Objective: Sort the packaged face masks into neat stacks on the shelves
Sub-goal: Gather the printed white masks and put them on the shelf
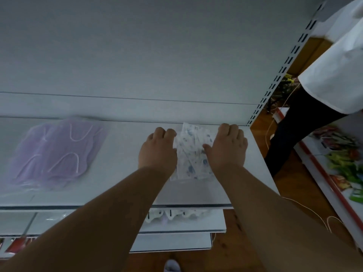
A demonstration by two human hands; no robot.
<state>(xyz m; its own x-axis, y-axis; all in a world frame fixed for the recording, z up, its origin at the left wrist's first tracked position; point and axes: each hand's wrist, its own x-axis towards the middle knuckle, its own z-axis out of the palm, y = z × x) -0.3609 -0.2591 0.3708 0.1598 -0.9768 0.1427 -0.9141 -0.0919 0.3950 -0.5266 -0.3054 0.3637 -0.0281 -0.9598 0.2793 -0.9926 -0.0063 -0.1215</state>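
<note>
The white shelf (121,173) runs across the view at chest height, with its pale back panel (137,55) rising behind and lower shelves (176,224) showing beneath its front edge. On the left of the shelf lies a stack of purple masks (55,150) in clear wrap, well apart from the work going on near the right end. There, a small stack of white masks with blue print (193,152) sits close to the back edge, and both hands bracket it. The left hand (158,149) rests at the stack's left side with fingers curled down over that edge; the right hand (225,146) mirrors it on the right side, thumb lying across the packets. The motion blur makes it hard to say whether the fingers truly pinch the packets or only press against them, though the curl suggests a light grip. The step looks like squaring the stack, and it goes best with both palms pushing inward evenly, then a tap of the far edge toward the back panel so the slippery wrappers line up without fanning. Lifting off slowly should keep the top packet from sliding.
</note>
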